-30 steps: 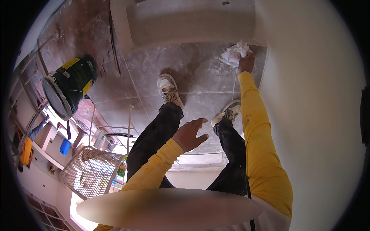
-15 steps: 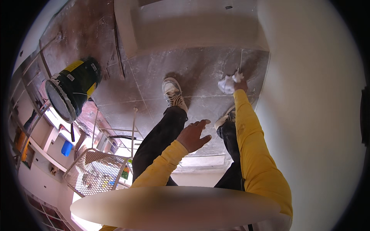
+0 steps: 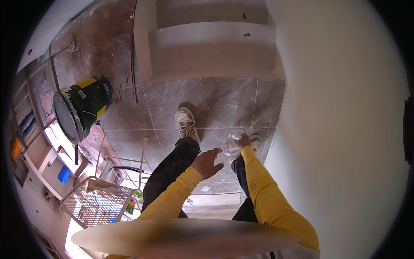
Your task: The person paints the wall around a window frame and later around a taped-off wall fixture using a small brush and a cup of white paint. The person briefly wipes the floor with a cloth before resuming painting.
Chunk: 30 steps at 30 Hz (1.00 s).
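Note:
My right hand (image 3: 244,140) is closed around a crumpled white cloth (image 3: 231,143), blurred by motion, held low in front of my right shoe (image 3: 255,141). My left hand (image 3: 207,164) hangs in the air between my legs, fingers stretched with the thumb apart, holding nothing. Both arms wear yellow sleeves. The left shoe (image 3: 186,122), whitish and laced, stands farther forward on the dusty grey tiled floor (image 3: 220,101).
A smooth pale wall (image 3: 336,129) rises along my right side. Ahead is a pale boxed ledge (image 3: 211,54). To the left stand a dark green bucket (image 3: 92,101) with yellow labels and a white metal-mesh chair (image 3: 99,199). Thin metal framing (image 3: 36,103) lies beyond.
My right hand has drawn the cloth back toward my right foot and to the left. The left hand keeps its pose. The view has shifted, showing more of the ledge ahead.

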Tool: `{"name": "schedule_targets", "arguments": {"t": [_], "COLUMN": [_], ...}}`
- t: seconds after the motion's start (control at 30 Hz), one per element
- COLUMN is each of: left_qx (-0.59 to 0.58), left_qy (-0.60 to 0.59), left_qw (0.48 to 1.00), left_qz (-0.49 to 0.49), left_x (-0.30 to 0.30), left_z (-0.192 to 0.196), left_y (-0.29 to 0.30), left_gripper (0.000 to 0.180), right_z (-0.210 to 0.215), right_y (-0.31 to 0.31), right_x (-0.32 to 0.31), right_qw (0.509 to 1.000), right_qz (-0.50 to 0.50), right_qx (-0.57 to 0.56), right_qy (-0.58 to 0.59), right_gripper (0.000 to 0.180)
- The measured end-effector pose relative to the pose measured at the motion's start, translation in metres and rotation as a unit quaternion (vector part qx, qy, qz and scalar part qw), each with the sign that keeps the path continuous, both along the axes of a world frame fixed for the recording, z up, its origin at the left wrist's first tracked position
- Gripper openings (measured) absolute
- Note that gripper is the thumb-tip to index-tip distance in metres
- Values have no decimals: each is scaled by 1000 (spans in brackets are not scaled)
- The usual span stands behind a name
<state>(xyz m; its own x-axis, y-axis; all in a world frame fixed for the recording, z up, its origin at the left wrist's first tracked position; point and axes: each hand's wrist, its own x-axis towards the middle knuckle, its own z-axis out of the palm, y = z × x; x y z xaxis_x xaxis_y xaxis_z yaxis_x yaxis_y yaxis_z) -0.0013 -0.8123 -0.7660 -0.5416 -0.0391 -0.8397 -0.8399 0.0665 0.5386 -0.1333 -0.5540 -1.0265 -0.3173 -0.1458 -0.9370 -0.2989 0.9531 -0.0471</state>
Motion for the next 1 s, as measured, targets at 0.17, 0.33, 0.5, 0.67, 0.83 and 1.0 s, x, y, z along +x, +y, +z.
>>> {"name": "schedule_targets", "arguments": {"t": [0.17, 0.33, 0.5, 0.67, 0.83, 1.0], "left_qx": [-30, -104, -52, -184, -269, -313], "left_qy": [-19, 40, 52, -70, -135, -186], "left_qw": [999, 975, 933, 927, 954, 926], "left_qz": [-33, 190, 353, 320, 0, -95], "left_x": [8, 35, 98, 220, 340, 384], "left_z": [-16, 28, 144, 214, 236, 264], "left_y": [28, 34, -7, -33, -16, -14], "left_gripper": [61, 47, 38, 47, 29, 21], "right_z": [184, 348, 479, 592, 654, 684], "right_y": [-3, -50, -74, -99, -178, -260], "right_x": [99, 23, -63, -72, -62, -69], "right_qw": [983, 947, 941, 960, 946, 927], "right_qz": [-167, -206, -223, -82, 45, 98], "right_qx": [-76, -246, -214, -212, -276, -339], "right_qy": [15, 18, 137, 161, 163, 130], "right_gripper": [37, 34, 44, 51, 56, 56]}}
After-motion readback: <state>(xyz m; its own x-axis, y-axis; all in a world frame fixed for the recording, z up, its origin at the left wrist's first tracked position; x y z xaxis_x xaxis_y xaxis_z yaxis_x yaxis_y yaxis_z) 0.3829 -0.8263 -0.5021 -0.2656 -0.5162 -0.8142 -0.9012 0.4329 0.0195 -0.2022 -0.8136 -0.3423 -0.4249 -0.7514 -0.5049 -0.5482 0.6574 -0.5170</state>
